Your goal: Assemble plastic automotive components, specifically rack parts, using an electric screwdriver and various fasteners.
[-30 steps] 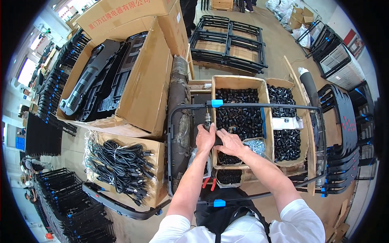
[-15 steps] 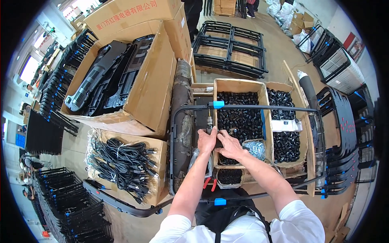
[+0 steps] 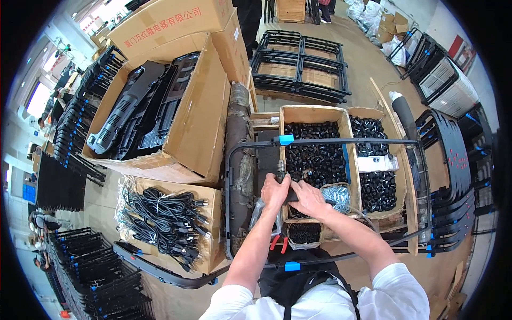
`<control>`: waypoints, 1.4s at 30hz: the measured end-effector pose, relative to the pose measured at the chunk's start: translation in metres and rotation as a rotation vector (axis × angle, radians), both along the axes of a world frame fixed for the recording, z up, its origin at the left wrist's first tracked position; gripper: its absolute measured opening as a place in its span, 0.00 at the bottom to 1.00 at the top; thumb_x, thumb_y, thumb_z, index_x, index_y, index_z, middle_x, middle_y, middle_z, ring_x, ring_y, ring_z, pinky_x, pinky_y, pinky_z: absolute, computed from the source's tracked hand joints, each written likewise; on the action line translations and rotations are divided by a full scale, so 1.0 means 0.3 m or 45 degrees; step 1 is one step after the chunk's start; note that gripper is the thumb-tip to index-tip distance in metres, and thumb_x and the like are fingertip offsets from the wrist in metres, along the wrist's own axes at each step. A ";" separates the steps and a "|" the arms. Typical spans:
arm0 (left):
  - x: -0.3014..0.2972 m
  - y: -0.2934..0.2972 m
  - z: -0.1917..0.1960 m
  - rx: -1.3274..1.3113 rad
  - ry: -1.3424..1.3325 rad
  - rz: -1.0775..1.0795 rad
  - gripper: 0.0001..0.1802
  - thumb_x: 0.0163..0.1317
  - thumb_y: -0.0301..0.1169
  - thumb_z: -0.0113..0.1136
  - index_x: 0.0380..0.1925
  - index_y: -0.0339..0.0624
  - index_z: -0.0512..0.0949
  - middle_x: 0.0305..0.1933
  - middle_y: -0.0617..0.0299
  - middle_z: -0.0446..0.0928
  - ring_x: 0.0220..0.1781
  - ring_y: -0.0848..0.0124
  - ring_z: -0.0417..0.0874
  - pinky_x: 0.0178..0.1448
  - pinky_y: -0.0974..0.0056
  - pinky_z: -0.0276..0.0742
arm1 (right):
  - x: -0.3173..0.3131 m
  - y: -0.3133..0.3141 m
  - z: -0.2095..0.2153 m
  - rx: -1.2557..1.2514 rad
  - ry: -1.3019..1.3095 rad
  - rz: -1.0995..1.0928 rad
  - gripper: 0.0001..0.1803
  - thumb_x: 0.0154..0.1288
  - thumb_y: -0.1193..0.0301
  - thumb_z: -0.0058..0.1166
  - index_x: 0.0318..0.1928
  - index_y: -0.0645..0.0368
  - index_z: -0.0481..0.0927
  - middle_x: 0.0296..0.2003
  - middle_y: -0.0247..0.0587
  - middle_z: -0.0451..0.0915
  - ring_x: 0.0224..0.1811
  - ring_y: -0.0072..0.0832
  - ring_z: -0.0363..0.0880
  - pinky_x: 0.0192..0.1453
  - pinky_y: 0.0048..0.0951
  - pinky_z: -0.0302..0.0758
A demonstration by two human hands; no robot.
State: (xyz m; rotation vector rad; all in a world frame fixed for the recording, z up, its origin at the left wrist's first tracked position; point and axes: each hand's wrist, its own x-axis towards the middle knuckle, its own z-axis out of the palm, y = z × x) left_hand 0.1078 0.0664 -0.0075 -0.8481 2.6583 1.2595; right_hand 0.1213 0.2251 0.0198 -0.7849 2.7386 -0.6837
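Over the black metal frame (image 3: 341, 142), both hands (image 3: 292, 194) around a dark power tool (image 3: 281, 173).

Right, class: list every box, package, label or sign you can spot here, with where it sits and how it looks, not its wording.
Big brown carton, top left: red print on its side.
Open carton, below it: black panels inside.
Low box, lower left: coiled black cables.
Two brown boxes, centre: small black parts.
Blue tags on black frame: small rectangles.
Red sign, far right wall.

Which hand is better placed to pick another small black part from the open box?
Right, probably. The right hand lies at the edge of the box of black parts, while the left hand grips the upright tool beside it.
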 end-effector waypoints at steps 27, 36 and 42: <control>-0.114 0.055 0.026 -0.291 -0.066 -0.315 0.35 0.65 0.58 0.65 0.47 0.31 0.77 0.47 0.36 0.86 0.50 0.39 0.89 0.55 0.40 0.84 | -0.105 0.103 -0.079 -0.078 -0.106 -0.068 0.47 0.53 0.63 0.75 0.69 0.63 0.65 0.53 0.60 0.85 0.56 0.53 0.85 0.61 0.47 0.83; -0.135 0.063 0.044 -0.279 -0.076 -0.305 0.36 0.65 0.59 0.63 0.47 0.30 0.77 0.48 0.34 0.86 0.53 0.39 0.88 0.57 0.42 0.83 | -0.128 0.104 -0.093 -0.058 -0.087 -0.072 0.49 0.53 0.61 0.76 0.71 0.62 0.63 0.53 0.61 0.85 0.55 0.53 0.86 0.60 0.46 0.83; -0.153 0.072 0.050 -0.310 -0.069 -0.293 0.35 0.66 0.58 0.65 0.47 0.30 0.77 0.47 0.34 0.86 0.52 0.39 0.89 0.57 0.42 0.83 | -0.138 0.108 -0.108 -0.130 -0.025 -0.088 0.46 0.54 0.62 0.75 0.69 0.61 0.66 0.50 0.57 0.85 0.53 0.54 0.86 0.58 0.47 0.84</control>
